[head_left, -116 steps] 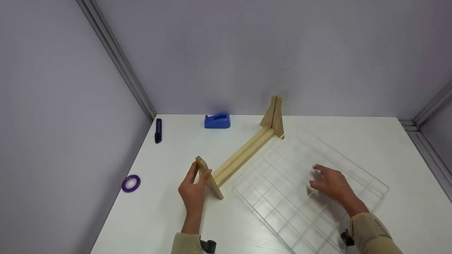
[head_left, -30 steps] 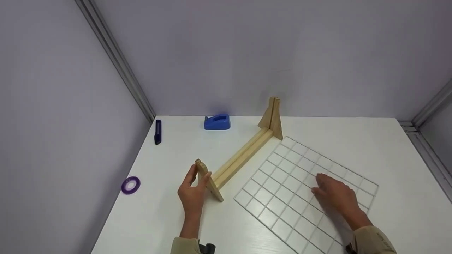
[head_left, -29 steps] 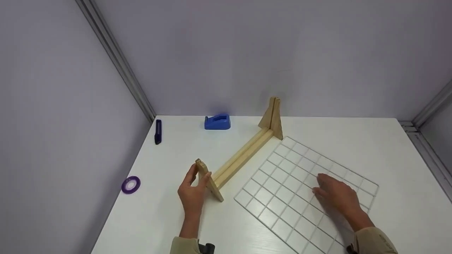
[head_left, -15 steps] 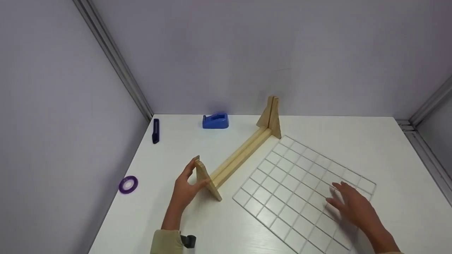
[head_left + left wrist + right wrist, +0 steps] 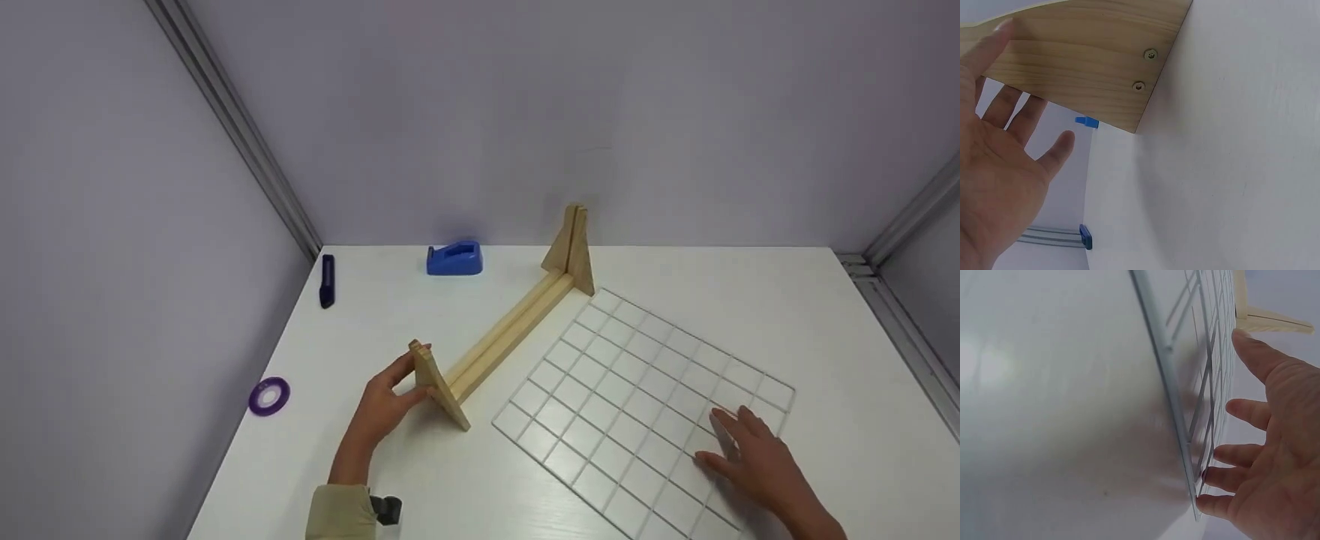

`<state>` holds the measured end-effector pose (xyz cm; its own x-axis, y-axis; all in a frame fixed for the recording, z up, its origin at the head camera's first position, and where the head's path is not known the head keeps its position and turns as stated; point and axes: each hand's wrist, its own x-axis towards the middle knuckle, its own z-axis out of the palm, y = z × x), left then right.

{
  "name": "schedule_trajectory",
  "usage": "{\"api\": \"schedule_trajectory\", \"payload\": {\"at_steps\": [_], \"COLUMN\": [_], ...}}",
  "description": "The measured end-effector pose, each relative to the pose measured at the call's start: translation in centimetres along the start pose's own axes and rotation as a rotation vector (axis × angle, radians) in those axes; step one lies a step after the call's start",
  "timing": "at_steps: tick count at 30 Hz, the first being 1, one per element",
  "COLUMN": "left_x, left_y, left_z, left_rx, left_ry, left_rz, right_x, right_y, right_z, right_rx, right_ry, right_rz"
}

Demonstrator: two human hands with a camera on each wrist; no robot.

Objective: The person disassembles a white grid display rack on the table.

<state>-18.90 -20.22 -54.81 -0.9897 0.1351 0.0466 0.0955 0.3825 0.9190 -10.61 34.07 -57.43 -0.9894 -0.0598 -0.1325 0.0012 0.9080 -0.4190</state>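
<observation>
A pale wooden stand [image 5: 510, 334] lies diagonally on the table: a grooved rail with an upright slotted end board at each end. My left hand [image 5: 381, 409] holds the nearer end board, thumb on one face and fingers round the other. Two bolt heads [image 5: 1150, 54] show low on that board in the left wrist view, where my little finger stands off it. To the right of the stand, a white wire grid panel [image 5: 637, 386] lies flat. Over its right part is my right hand [image 5: 765, 465], fingers spread; in the right wrist view its fingertips are close to the wires, gripping nothing.
A blue tape dispenser [image 5: 454, 259] stands near the table's back edge. Left of it lies a dark utility knife [image 5: 328, 282]. A purple ring-shaped tape roll [image 5: 255, 401] is at the left edge. Walls rise behind and to the left.
The grid panel, blurred and partly faint earlier, now lies flat and sharp. My right hand has drawn back toward the lower right. My left wrist has swung left, still holding the end board.
</observation>
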Motion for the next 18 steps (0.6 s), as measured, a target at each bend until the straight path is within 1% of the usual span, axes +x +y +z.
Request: {"api": "schedule_trajectory", "payload": {"at_steps": [4,8,11,15,18], "left_x": [-0.3,-0.6,-0.8,-0.9,-0.9], "left_y": [0.1,0.1,-0.1,-0.5,-0.7], "left_z": [0.1,0.5,0.9,1.2,1.4], "left_rx": [0.016,0.026,0.033,0.026,0.020], "left_ry": [0.013,0.029,0.059,0.103,0.123], "left_rz": [-0.006,-0.031,-0.040,-0.036,-0.040], "right_x": [0.2,0.4,0.5,0.6,0.6], "right_y": [0.4,0.9,1.1,1.4,1.5], "right_z": [0.5,0.7,0.9,1.0,1.0], "right_rx": [-0.033,-0.032,-0.029,-0.037,-0.037], "right_ry": [0.009,0.007,0.005,0.007,0.009], "right_rz": [-0.006,-0.008,-0.012,-0.026,-0.030]}}
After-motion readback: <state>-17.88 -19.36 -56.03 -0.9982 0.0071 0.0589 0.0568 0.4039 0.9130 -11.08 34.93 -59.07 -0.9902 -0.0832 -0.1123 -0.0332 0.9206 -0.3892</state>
